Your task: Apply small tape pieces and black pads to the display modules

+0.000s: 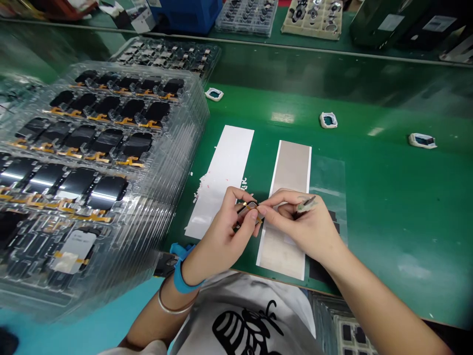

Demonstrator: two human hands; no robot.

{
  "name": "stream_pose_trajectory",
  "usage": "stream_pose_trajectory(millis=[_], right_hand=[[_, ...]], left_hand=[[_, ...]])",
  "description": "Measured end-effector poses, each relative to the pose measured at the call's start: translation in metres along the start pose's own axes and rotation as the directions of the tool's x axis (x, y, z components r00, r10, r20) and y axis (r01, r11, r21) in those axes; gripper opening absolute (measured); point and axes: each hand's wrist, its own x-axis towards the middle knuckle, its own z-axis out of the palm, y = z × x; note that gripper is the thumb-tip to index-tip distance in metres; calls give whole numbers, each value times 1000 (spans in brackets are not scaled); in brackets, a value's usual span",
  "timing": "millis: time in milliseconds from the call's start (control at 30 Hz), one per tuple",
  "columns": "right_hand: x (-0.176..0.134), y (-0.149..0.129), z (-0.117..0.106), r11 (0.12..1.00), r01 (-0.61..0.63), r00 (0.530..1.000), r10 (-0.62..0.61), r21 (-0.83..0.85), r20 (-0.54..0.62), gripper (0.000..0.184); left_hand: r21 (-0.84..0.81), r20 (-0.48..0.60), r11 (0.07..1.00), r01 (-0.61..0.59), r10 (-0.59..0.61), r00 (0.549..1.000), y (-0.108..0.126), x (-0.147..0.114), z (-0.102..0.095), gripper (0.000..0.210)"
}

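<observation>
In front of my torso, my left hand point(231, 231) is closed around a small display module point(247, 209) with a dark rim and bits of orange flex cable. My right hand point(308, 227) meets it from the right, thumb and index finger pinched at the module's edge. Whether a thin film sits in that pinch is too small to tell. A slim pointed tool point(306, 203) is tucked between the other fingers of my right hand. Under the hands lie a white strip sheet point(231, 153) on the left and a beige strip sheet point(291, 167) with white borders on the right.
Stacked clear trays point(185, 133) of black display modules rise at the left. Pink and white scraps point(201, 187) lie beside the white sheet. A clear film point(328, 177) lies right of the beige sheet. Small white frames point(328, 120) dot the green bench point(399, 212). A shelf holds parts trays point(247, 17).
</observation>
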Motion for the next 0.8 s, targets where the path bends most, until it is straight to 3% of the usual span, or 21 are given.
stream_pose_trajectory(millis=[133, 267, 400, 500, 567, 733, 800], right_hand=[[-4, -6, -13, 996, 67, 997, -68, -59, -19, 19], [-32, -4, -27, 951, 178, 942, -239, -253, -237, 33], [-69, 17, -22, 954, 144, 885, -244, -264, -397, 28], [-85, 33, -12, 976, 69, 874, -160, -209, -459, 12], [-87, 38, -6, 983, 42, 867, -125, -179, -482, 6], [-85, 38, -1, 988, 41, 884, -105, -149, -455, 8], [-86, 38, -1, 979, 38, 867, -131, -198, -480, 10]], left_hand=[[124, -9, 992, -9, 10, 1000, 2, 0, -1, 12], [400, 64, 914, -74, 53, 997, 14, -15, 3, 7], [697, 323, 641, -320, 118, 939, 24, -38, 16, 18], [776, 473, 428, -463, 92, 877, 18, -47, 24, 26], [794, 517, 338, -504, 60, 854, 10, -48, 26, 29], [810, 523, 294, -507, 28, 852, 2, -48, 25, 27], [814, 514, 298, -498, 28, 857, 2, -49, 25, 31]])
